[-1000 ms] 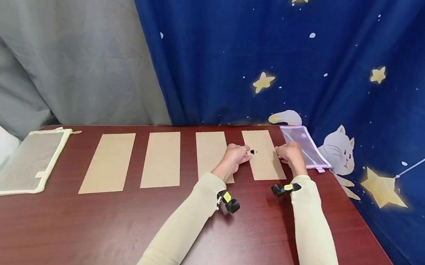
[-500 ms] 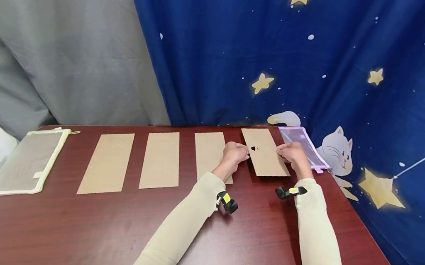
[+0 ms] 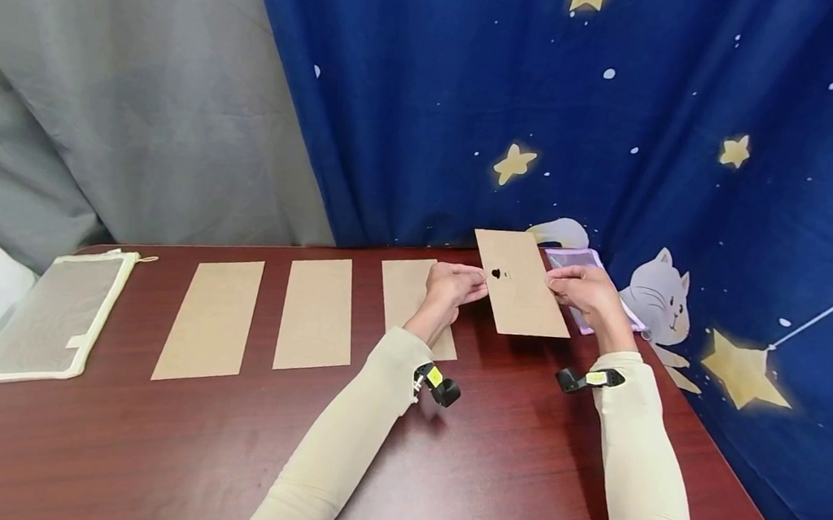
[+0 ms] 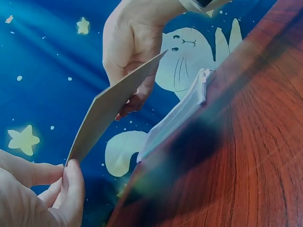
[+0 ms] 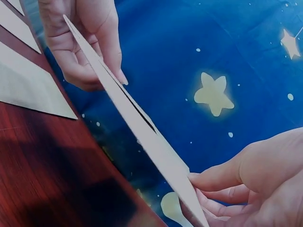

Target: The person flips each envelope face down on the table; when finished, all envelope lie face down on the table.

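Observation:
A brown kraft-paper rectangle [image 3: 524,293], with a small black mark on its face, hangs tilted above the back right of the table. My left hand [image 3: 451,291] pinches its left edge between thumb and fingers. On the opposite edge my right hand [image 3: 586,290] grips it the same way. Seen edge-on in the left wrist view, the kraft-paper rectangle [image 4: 104,111] looks stiff and thin. A dark slit shows along it in the right wrist view, where the rectangle [image 5: 137,123] spans between both hands.
Three more brown rectangles lie flat in a row: the left one [image 3: 209,321], the middle one [image 3: 317,313] and one [image 3: 407,280] partly behind my left hand. A purple zip pouch [image 3: 571,258] lies behind my right hand. A cream-edged mesh pouch [image 3: 52,313] is far left.
Both hands have lifted the kraft-paper rectangle off the table, and its far edge has tipped upward. My right hand has moved slightly right and up.

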Motion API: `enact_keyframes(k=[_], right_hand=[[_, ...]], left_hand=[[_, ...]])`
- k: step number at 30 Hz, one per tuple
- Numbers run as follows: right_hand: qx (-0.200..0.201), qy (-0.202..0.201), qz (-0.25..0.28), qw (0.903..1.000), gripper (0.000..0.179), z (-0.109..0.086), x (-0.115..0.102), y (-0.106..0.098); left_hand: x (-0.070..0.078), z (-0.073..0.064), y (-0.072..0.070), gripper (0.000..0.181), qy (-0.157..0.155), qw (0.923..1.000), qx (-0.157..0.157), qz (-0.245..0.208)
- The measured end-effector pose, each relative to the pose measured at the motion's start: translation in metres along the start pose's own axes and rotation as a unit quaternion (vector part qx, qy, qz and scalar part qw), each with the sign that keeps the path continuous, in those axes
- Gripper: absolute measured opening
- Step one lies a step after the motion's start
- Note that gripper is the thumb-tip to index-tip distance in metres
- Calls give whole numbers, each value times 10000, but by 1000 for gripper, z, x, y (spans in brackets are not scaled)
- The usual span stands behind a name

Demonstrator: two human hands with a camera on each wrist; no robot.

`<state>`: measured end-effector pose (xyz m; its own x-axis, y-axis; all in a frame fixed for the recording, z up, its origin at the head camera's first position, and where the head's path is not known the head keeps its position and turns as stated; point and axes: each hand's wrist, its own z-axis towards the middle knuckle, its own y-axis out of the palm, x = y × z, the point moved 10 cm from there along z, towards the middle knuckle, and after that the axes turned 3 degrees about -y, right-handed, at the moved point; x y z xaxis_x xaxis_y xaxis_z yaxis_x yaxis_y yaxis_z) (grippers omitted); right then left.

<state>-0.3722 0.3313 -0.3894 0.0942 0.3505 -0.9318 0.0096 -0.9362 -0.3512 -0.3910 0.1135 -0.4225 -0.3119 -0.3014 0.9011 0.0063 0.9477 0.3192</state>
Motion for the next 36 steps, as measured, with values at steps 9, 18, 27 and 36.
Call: enact_keyframes(k=[9,18,27,36], right_hand=[[-122,-98,88,9998,37,1,1,3],[-299,-67,675,9972,13,1,18,16],[481,-597,-1074,9913,29,-12,-16,15],[1157,-1816,-3483,9123,16,-53,-94,67]], left_hand=[[2,1,0,19,-113,9998,-179,-16],[14,-6,1,18,20,9998,-175,106],[24,-9,3,17,286,9993,-24,244],[25,-8,1,13,496,9974,360,366]])
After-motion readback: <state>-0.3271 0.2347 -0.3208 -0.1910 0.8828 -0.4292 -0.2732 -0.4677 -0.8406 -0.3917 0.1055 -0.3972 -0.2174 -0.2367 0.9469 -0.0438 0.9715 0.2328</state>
